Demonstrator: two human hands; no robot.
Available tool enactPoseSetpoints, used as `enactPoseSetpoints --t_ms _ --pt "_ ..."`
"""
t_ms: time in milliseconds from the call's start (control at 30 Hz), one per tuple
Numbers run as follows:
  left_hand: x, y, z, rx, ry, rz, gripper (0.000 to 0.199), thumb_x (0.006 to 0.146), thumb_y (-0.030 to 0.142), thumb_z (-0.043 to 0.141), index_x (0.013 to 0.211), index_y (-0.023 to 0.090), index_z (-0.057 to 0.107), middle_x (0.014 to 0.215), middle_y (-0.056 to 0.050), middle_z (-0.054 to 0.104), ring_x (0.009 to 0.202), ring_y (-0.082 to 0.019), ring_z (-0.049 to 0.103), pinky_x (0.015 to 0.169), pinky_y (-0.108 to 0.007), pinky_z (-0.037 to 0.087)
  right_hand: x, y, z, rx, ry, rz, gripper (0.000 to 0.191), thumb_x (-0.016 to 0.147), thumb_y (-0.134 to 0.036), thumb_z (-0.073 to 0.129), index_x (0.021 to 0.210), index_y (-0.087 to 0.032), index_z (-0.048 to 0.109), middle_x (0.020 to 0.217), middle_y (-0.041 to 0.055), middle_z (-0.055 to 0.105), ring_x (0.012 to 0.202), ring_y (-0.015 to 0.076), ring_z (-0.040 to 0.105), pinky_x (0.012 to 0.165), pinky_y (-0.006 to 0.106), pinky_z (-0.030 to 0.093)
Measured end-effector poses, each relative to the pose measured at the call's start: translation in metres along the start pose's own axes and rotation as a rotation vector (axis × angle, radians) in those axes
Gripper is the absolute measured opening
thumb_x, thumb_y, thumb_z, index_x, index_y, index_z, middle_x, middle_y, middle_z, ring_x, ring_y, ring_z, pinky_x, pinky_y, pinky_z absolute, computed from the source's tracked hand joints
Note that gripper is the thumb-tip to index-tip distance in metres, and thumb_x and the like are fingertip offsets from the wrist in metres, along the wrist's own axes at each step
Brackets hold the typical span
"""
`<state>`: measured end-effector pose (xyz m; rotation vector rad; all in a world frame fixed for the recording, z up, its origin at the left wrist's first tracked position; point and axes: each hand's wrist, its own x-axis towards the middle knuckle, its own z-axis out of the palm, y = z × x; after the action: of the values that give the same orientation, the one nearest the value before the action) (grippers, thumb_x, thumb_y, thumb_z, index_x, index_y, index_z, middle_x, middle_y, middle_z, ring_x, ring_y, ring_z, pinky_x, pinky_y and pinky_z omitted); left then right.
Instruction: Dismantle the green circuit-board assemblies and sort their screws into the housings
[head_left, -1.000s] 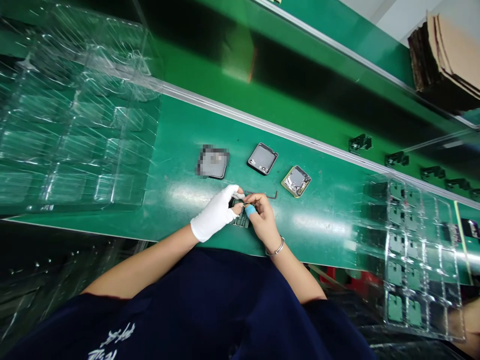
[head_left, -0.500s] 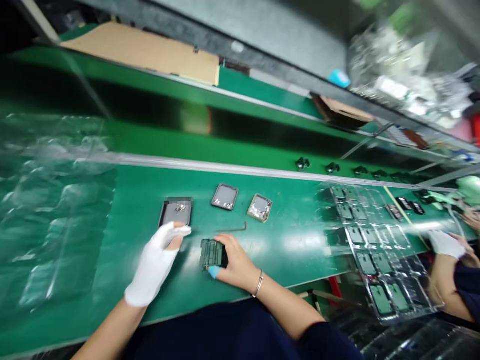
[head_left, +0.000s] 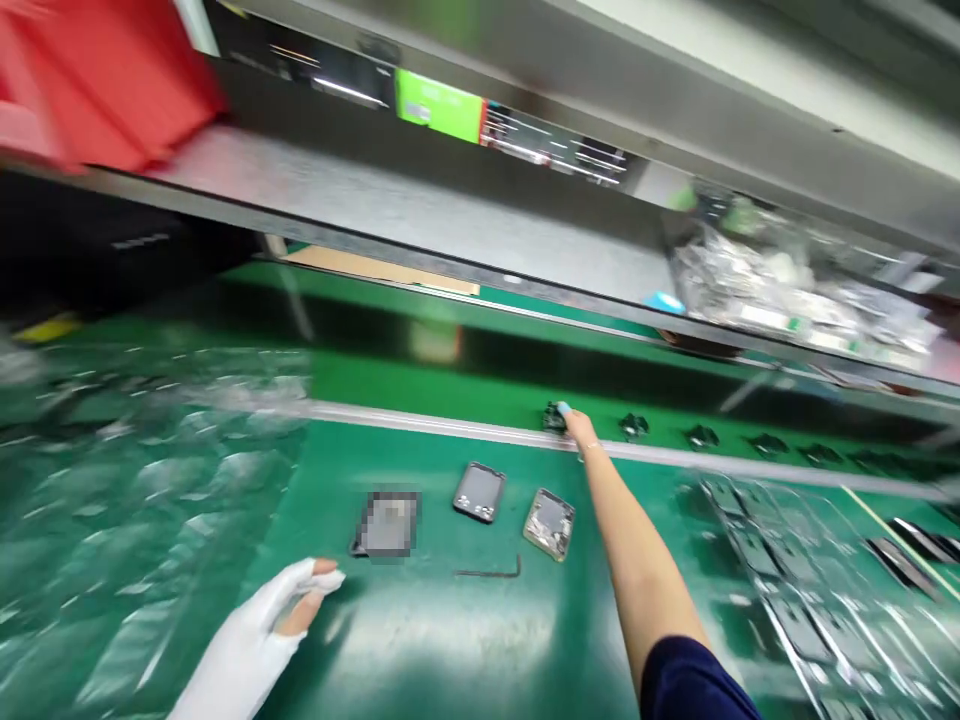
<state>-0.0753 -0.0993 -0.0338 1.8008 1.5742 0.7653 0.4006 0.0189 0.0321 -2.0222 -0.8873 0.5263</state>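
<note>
1. Right hand [head_left: 577,425]: arm stretched far forward, at a dark green part [head_left: 553,419] on the green strip of surface behind the pale metal rail [head_left: 420,427]. Blue-covered fingertip [head_left: 562,408] against the part's upper right. Too small and blurred to tell whether the fingers grip it or only touch it.
2. Row of similar dark pieces [head_left: 703,437] on the same surface, spaced out rightward from that part.
3. Left hand [head_left: 289,612]: white glove, thumb and finger bare at the tips, a modest gap between them, nothing seen in it. Hangs above the table [head_left: 442,650], nearest a grey piece [head_left: 387,525] that is partly pixelated.
4. Right of the grey piece: a black-rimmed case [head_left: 480,491], small bright bits along its near edge; then a yellowish-edged case [head_left: 550,524], shiny inside. The two sit apart.
5. L-shaped key [head_left: 487,574] flat on the table, nearer the wearer than both cases.
6. Clear plastic trays [head_left: 217,480] at left, blurred. Another clear tray [head_left: 847,575] at right, dark green plates [head_left: 802,630] in its compartments.
</note>
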Motion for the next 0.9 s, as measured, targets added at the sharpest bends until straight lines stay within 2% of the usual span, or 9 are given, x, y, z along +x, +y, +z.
enactPoseSetpoints --t_ms 67,133,233,333,400,500,667,767,900 --pt "-0.004 0.023 -0.021 0.027 0.041 -0.085 0.036 0.081 0.055 0.047 0.091 0.028 0.069 0.102 -0.001 0.074 0.098 -0.026 0.068 0.085 -0.035 0.056 0.003 0.001 0.002 -0.073 -0.018 0.005 0.062 0.078 -0.060 0.048 0.074 -0.002 0.069 0.083 0.0228 0.069 0.090 0.0333 0.063 0.081 0.040 0.046" --pt "0.002 0.044 -0.046 0.044 0.062 -0.071 0.036 0.082 0.055 0.049 0.091 0.026 0.068 0.102 -0.001 0.073 0.096 -0.024 0.068 0.087 -0.032 0.054 0.008 0.001 0.003 -0.139 -0.019 -0.007 0.070 0.079 -0.063 0.039 0.080 0.001 0.069 0.091 0.0291 0.068 0.097 0.0386 0.062 0.084 0.044 0.045" --pt "0.030 0.054 -0.095 0.130 0.195 -0.036 0.043 0.085 0.056 0.042 0.097 0.022 0.066 0.107 -0.005 0.071 0.097 -0.023 0.066 0.088 -0.031 0.052 0.013 0.008 0.002 -0.189 0.040 -0.076 0.082 0.081 -0.062 0.026 0.111 0.006 0.061 0.119 0.0341 0.058 0.115 0.0439 0.053 0.094 0.052 0.040" --pt "0.074 0.041 -0.151 0.417 0.266 -0.013 0.041 0.089 0.046 0.040 0.109 0.020 0.064 0.117 -0.008 0.067 0.108 -0.023 0.061 0.095 -0.033 0.046 0.009 0.033 -0.001 -0.188 0.052 -0.273 0.076 0.079 -0.059 0.030 0.125 -0.004 0.057 0.130 0.0241 0.055 0.123 0.0400 0.049 0.103 0.051 0.037" --pt "0.107 0.025 -0.186 0.675 0.265 -0.143 0.036 0.089 0.034 0.039 0.112 0.021 0.062 0.118 -0.009 0.066 0.109 -0.025 0.060 0.093 -0.034 0.044 0.007 0.058 -0.002 -0.246 -0.032 -0.452 0.072 0.077 -0.059 0.038 0.126 -0.011 0.057 0.129 0.0205 0.057 0.122 0.0398 0.051 0.103 0.052 0.040" --pt "0.154 0.000 -0.220 0.736 0.267 -0.268 0.034 0.084 0.022 0.045 0.110 0.012 0.064 0.115 -0.018 0.066 0.105 -0.030 0.061 0.089 -0.038 0.043 0.017 0.096 0.004 -0.340 -0.137 -0.571 0.071 0.074 -0.062 0.045 0.127 -0.017 0.058 0.128 0.0184 0.058 0.123 0.0411 0.051 0.103 0.056 0.041" --pt "0.203 -0.026 -0.224 0.710 0.224 -0.274 0.030 0.075 0.009 0.054 0.102 0.009 0.067 0.112 -0.019 0.067 0.102 -0.027 0.062 0.090 -0.036 0.042 0.058 0.126 0.028 -0.384 -0.186 -0.611 0.073 0.069 -0.065 0.043 0.118 -0.014 0.063 0.125 0.0194 0.060 0.121 0.0405 0.053 0.106 0.054 0.041" --pt "0.216 -0.028 -0.216 0.646 0.223 -0.233 0.024 0.077 0.009 0.054 0.097 0.010 0.068 0.108 -0.015 0.068 0.100 -0.022 0.062 0.093 -0.033 0.041 0.060 0.115 0.035 -0.399 -0.197 -0.619 0.069 0.071 -0.063 0.043 0.112 -0.013 0.065 0.123 0.0199 0.061 0.119 0.0387 0.055 0.107 0.053 0.040" --pt "0.223 -0.018 -0.214 0.510 0.223 -0.167 0.024 0.088 0.021 0.046 0.087 0.007 0.067 0.094 -0.010 0.071 0.090 -0.020 0.064 0.095 -0.039 0.043 0.032 0.080 0.030 -0.458 -0.274 -0.620 0.060 0.078 -0.056 0.042 0.109 -0.011 0.067 0.127 0.0213 0.058 0.124 0.0344 0.053 0.110 0.050 0.036"
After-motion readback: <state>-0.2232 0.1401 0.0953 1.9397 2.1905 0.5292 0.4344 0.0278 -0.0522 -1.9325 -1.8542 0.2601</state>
